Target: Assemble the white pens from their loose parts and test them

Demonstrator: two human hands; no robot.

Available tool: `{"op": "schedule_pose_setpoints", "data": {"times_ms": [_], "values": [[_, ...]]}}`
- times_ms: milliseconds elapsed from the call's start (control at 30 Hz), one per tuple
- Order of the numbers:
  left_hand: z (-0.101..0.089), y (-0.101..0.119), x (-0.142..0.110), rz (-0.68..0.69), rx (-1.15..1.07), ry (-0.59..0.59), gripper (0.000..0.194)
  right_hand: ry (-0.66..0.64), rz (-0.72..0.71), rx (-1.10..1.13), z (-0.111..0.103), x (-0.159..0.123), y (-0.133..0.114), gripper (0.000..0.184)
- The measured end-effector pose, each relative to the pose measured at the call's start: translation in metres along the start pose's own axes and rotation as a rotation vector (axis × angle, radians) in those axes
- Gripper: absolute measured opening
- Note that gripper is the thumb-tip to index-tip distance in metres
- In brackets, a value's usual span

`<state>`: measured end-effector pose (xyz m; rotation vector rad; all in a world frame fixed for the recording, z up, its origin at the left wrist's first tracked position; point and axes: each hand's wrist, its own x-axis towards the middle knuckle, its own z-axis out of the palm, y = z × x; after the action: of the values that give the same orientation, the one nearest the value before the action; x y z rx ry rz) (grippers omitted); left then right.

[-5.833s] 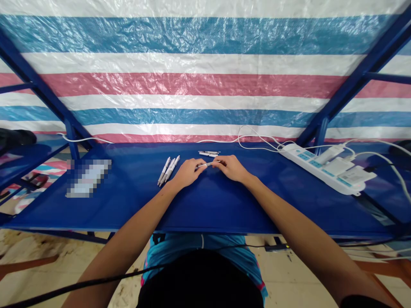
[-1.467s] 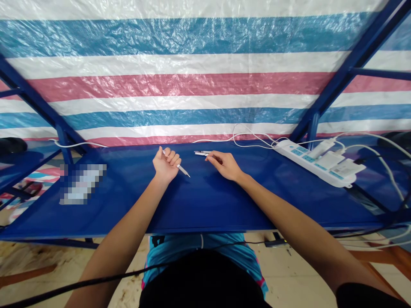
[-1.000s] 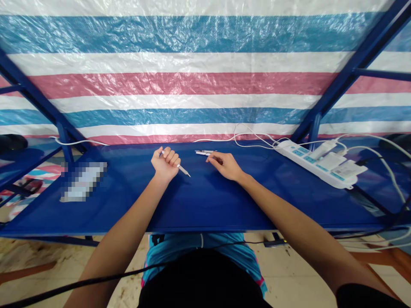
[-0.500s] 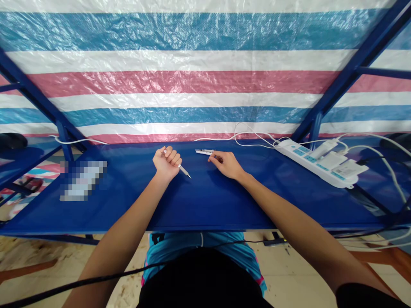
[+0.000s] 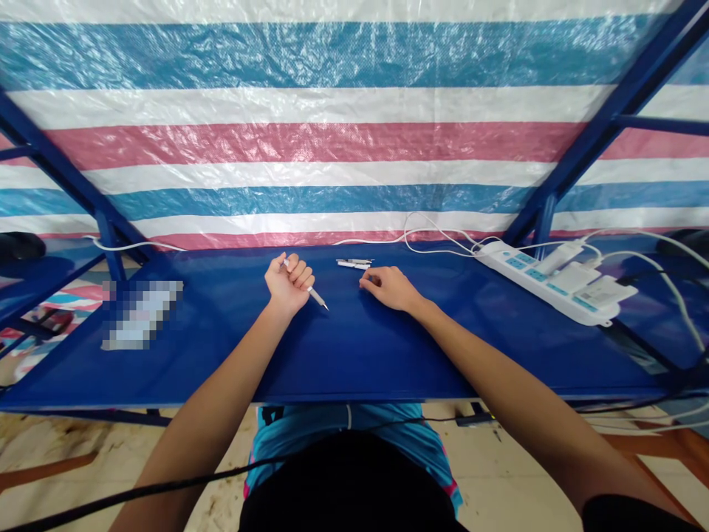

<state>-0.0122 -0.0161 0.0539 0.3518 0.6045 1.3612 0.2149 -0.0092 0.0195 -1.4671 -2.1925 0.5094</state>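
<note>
My left hand (image 5: pixel 289 284) is closed in a fist around a slim white pen (image 5: pixel 317 296), whose metal tip sticks out past my little finger and points down to the right. Its other end shows above my thumb. My right hand (image 5: pixel 391 288) lies on the blue table top (image 5: pixel 354 355) with loosely curled fingers and holds nothing. Just beyond those fingertips, near the table's far edge, lie two or more thin white pens or pen parts (image 5: pixel 353 263), not touching the hand.
A white power strip (image 5: pixel 546 284) with plugged-in chargers and white cables lies at the right of the table. A pixelated, unreadable flat object (image 5: pixel 142 314) lies at the left. A striped tarpaulin (image 5: pixel 354 140) and blue steel struts stand behind.
My right hand has slid slightly back from the pens at the far edge. My left fist has barely moved. The bundle of pens seen beside my left hand in the oldest frame is gone.
</note>
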Motion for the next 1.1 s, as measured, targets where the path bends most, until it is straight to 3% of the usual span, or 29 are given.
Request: {"op": "schedule_pose_setpoints", "data": {"times_ms": [200, 1100], "values": [[0.0008, 0.0004, -0.0002, 0.003, 0.033, 0.014, 0.051, -0.07, -0.012, -0.024, -0.0017, -0.0001, -0.0014, 0.019], [-0.0017, 0.0015, 0.0035, -0.032, 0.032, -0.021, 0.048, -0.101, -0.075, -0.013, -0.0037, 0.0005, 0.0018, 0.017]]}}
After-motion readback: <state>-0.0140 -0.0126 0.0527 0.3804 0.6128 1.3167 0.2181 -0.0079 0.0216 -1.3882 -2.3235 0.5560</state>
